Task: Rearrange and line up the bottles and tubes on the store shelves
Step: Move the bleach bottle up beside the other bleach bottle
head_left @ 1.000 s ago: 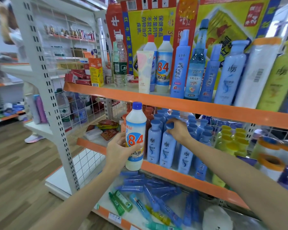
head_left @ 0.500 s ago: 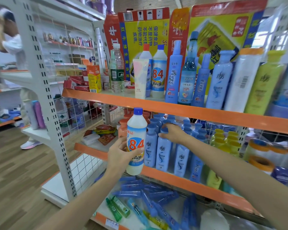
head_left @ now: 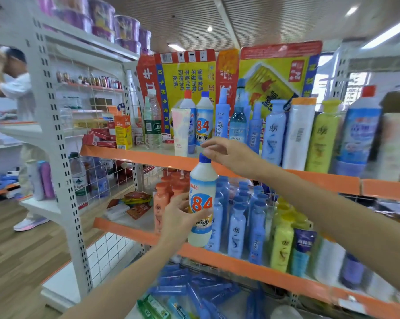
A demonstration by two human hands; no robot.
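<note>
Left hand (head_left: pixel 179 218) wrapped round the 84 bottle (head_left: pixel 202 203), held upright in front of the middle shelf (head_left: pixel 240 261). Right hand (head_left: pixel 226 153) at the blue cap (head_left: pixel 204 157), fingertips on or just over it, grip unclear. Likely steadying for transfer beside matching 84 bottle on upper shelf (head_left: pixel 203 125).

A wood-look plank floor (head_left: pixel 8 256) runs along the left. White perforated metal shelving uprights (head_left: pixel 56 143) carry orange-edged shelf boards (head_left: pixel 134 155) and white wire-grid panels (head_left: pixel 107 180). Overhead, a ribbed grey ceiling (head_left: pixel 275 21) holds small round lights (head_left: pixel 209 28) and a long bright strip light (head_left: pixel 387 33). A person in a white top (head_left: pixel 15 88) stands far left.
</note>
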